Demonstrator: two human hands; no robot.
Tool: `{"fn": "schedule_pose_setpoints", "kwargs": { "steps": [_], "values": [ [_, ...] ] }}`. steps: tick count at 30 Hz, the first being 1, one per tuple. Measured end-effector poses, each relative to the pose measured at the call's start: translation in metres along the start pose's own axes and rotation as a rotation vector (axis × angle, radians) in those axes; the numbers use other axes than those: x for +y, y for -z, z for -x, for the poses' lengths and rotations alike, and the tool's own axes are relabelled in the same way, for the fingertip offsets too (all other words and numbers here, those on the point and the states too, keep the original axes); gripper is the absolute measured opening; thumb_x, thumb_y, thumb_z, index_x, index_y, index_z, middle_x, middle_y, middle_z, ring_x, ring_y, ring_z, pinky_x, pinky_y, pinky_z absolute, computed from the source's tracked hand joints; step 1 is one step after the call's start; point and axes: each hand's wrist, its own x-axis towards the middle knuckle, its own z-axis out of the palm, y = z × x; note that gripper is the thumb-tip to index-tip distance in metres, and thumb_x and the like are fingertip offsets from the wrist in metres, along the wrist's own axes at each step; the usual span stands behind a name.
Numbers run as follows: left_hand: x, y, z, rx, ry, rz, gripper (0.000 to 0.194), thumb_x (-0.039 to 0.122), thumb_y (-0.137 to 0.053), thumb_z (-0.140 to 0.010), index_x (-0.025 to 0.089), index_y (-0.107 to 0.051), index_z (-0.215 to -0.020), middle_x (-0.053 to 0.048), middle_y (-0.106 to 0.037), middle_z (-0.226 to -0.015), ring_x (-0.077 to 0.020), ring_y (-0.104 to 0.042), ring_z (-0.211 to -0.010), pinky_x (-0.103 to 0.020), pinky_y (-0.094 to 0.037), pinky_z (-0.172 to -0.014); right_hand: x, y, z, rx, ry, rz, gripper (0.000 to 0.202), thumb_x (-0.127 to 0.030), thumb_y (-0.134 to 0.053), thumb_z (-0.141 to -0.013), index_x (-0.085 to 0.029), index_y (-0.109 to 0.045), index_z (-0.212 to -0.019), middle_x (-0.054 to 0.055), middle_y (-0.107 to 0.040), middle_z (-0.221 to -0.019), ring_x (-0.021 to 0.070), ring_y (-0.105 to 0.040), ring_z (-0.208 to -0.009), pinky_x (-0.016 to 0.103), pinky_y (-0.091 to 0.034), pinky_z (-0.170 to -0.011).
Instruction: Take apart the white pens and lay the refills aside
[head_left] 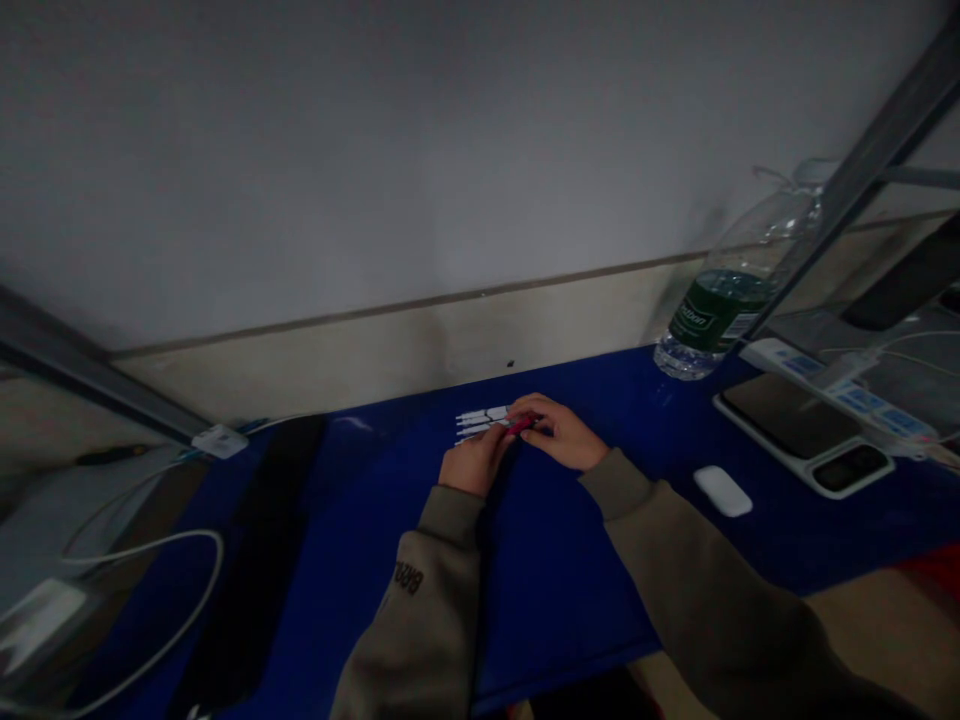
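On the blue tabletop, several slim white pens lie side by side near the wall. Just right of their tips, a small pink-red object is held between my two hands. My left hand is closed, its fingertips at the object's left end. Coming from the right, my right hand pinches the same object with thumb and fingers. The hands nearly touch and partly cover the pens' right ends. What exactly the object is cannot be made out.
A large clear bottle with a green label leans at the back right. Nearby are a digital scale, a white mouse-like item and a power strip. A black mat and white cable lie left.
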Motion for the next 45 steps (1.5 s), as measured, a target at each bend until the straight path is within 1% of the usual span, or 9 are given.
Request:
{"fn": "schedule_pose_setpoints", "kwargs": {
  "steps": [6,11,17,23,28,34,37,40,45],
  "values": [
    [0.005,0.004,0.003,0.009,-0.012,0.009,0.038,0.05,-0.031,-0.094,0.03,-0.059,-0.11,-0.004,-0.07,-0.094,-0.0204,-0.067,-0.085,-0.026,-0.047,-0.068,0.007,-0.004,-0.001,0.07,-0.229,-0.088,0.031,-0.043,-0.052,-0.085,-0.017,-0.062,-0.099,-0.002,-0.055,-0.062,0.0085,-0.048,-0.055,0.023,-0.038,-0.054],
    [0.004,0.001,0.002,0.048,-0.041,0.043,0.036,0.047,-0.031,-0.096,0.029,-0.059,-0.11,-0.003,-0.068,-0.099,-0.0171,-0.065,-0.089,-0.024,-0.047,-0.071,0.012,-0.003,-0.005,0.172,-0.267,-0.238,0.028,-0.038,-0.062,-0.077,-0.017,-0.062,-0.094,0.001,-0.064,-0.075,0.0072,-0.047,-0.058,0.021,-0.032,-0.052],
    [0.004,-0.001,0.003,0.115,-0.003,0.058,0.038,0.046,-0.028,-0.096,0.028,-0.057,-0.111,-0.004,-0.067,-0.103,-0.0181,-0.064,-0.089,-0.025,-0.046,-0.068,0.014,0.004,-0.006,0.296,-0.297,-0.47,0.027,-0.04,-0.066,-0.074,-0.016,-0.064,-0.086,-0.004,-0.049,-0.058,0.0047,-0.035,-0.049,0.023,-0.024,-0.047],
    [0.004,-0.001,0.005,0.126,0.01,0.08,0.042,0.045,-0.024,-0.096,0.021,-0.059,-0.098,-0.006,-0.068,-0.093,-0.0183,-0.064,-0.083,-0.026,-0.045,-0.069,0.011,0.005,-0.005,0.279,-0.288,-0.54,0.024,-0.038,-0.067,-0.073,-0.016,-0.061,-0.08,-0.005,-0.045,-0.055,0.0052,-0.034,-0.049,0.024,-0.026,-0.049],
    [0.004,-0.003,0.005,0.102,0.049,0.062,0.059,0.06,-0.018,-0.092,0.02,-0.062,-0.087,-0.006,-0.068,-0.079,-0.0204,-0.065,-0.075,-0.027,-0.043,-0.062,0.005,0.001,-0.003,0.197,-0.294,-0.582,0.023,-0.036,-0.068,-0.072,-0.016,-0.061,-0.081,-0.003,-0.05,-0.062,0.0051,-0.035,-0.052,0.024,-0.026,-0.05],
    [0.001,-0.004,0.003,0.121,0.068,0.02,0.064,0.061,-0.015,-0.092,0.022,-0.066,-0.088,-0.007,-0.07,-0.081,-0.0203,-0.066,-0.075,-0.026,-0.042,-0.06,0.008,0.009,-0.005,0.315,-0.291,-0.655,0.022,-0.035,-0.067,-0.072,-0.016,-0.061,-0.082,-0.004,-0.044,-0.059,0.0063,-0.036,-0.054,0.023,-0.029,-0.052],
    [0.001,-0.004,0.003,0.117,0.079,0.032,0.064,0.061,-0.015,-0.092,0.022,-0.066,-0.088,-0.007,-0.07,-0.083,-0.0199,-0.066,-0.075,-0.026,-0.042,-0.061,0.017,0.019,-0.006,0.456,-0.254,-0.53,0.025,-0.037,-0.065,-0.074,-0.015,-0.062,-0.086,-0.002,-0.05,-0.064,0.0076,-0.041,-0.057,0.024,-0.033,-0.055],
    [0.001,-0.006,0.003,0.111,0.081,0.042,0.066,0.062,-0.014,-0.092,0.022,-0.066,-0.086,-0.007,-0.07,-0.083,-0.0197,-0.066,-0.076,-0.026,-0.042,-0.061,0.03,0.029,-0.005,0.623,-0.199,-0.115,0.029,-0.042,-0.06,-0.078,-0.015,-0.064,-0.087,0.003,-0.059,-0.072,0.0113,-0.05,-0.065,0.027,-0.04,-0.064],
    [0.005,-0.012,0.003,0.123,0.044,0.033,0.064,0.061,-0.014,-0.092,0.023,-0.065,-0.088,-0.006,-0.069,-0.083,-0.021,-0.066,-0.076,-0.027,-0.044,-0.061,0.054,0.038,0.0,0.587,-0.152,0.408,0.023,-0.035,-0.053,-0.084,-0.017,-0.064,-0.093,0.007,-0.066,-0.089,0.016,-0.058,-0.078,0.03,-0.044,-0.075]
  ]
}}
